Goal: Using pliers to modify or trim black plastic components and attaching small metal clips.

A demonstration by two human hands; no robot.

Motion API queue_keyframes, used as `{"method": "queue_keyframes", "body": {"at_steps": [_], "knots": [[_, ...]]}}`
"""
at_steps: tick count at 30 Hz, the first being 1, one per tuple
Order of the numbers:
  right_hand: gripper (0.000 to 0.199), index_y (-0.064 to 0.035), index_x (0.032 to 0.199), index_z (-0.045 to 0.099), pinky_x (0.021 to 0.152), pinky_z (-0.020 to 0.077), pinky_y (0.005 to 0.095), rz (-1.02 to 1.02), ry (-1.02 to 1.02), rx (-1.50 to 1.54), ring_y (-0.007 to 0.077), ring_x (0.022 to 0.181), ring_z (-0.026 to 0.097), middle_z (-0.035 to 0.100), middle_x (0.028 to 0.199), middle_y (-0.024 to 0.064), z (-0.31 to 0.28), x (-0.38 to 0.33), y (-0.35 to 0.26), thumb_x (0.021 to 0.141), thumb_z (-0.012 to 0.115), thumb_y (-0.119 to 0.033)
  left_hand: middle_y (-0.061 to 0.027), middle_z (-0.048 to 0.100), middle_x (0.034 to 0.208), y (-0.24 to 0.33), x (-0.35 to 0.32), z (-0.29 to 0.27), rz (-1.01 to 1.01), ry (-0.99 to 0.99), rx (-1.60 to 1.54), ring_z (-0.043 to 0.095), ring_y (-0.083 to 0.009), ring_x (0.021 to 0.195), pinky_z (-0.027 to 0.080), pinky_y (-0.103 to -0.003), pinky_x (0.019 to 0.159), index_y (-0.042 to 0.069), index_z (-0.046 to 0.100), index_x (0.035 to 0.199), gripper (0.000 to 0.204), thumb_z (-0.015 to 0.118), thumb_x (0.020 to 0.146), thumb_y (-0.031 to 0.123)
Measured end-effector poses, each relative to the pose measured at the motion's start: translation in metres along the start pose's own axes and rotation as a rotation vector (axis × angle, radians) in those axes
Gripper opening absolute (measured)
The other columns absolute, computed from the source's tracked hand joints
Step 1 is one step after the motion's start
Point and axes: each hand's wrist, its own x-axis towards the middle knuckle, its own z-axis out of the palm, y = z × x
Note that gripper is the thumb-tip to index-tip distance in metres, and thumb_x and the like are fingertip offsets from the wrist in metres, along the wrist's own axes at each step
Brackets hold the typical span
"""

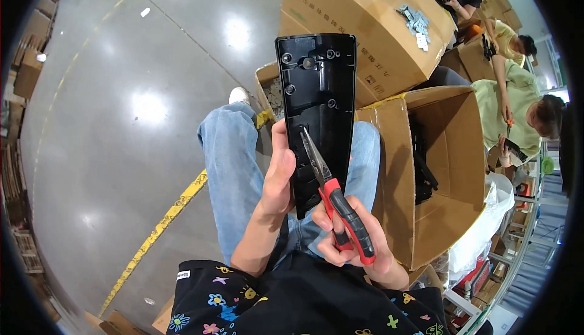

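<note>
A long black plastic housing (325,86) with screw posts along its inner face stands lengthwise in front of me. My left hand (279,174) grips its lower left edge, the thumb along the side. In my right hand (359,231) are needle-nose pliers (331,186) with red and black handles, my fingers wrapped round the grips. The pliers' jaws point up and to the left, over the inside of the housing, their tips near its left wall. Whether the tips pinch anything is too small to tell.
An open cardboard box (447,171) with black parts inside stands at my right knee. Beyond it, a large carton (359,25) carries a pile of small grey metal pieces (415,20). Several people work at the right. A yellow line (155,238) crosses the grey floor at the left.
</note>
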Motion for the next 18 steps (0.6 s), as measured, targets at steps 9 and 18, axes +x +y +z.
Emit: {"method": "queue_keyframes", "body": {"at_steps": [9, 18], "knots": [[0.062, -0.0070, 0.103, 0.034, 0.047, 0.0268, 0.0205, 0.029, 0.117, -0.109, 0.0054, 0.051, 0.030, 0.032, 0.103, 0.0129, 0.007, 0.007, -0.018, 0.075, 0.074, -0.045, -0.0257, 0.045, 0.126, -0.004, 0.008, -0.019, 0.030, -0.076, 0.166, 0.061, -0.0365, 0.099, 0.055, -0.044, 0.081, 0.011, 0.018, 0.137, 0.064, 0.047, 0.091, 0.046], [0.065, 0.0022, 0.127, 0.036, 0.041, 0.0290, 0.0204, 0.017, 0.371, -0.260, 0.0073, 0.049, 0.035, 0.048, 0.091, 0.0100, 0.022, 0.014, -0.012, 0.085, 0.062, -0.039, -0.0087, 0.033, 0.127, 0.010, 0.007, -0.027, 0.157, -0.008, 0.393, 0.032, -0.0170, 0.120, 0.025, -0.032, 0.103, 0.006, 0.027, 0.132, 0.058, 0.051, 0.091, 0.038]]}}
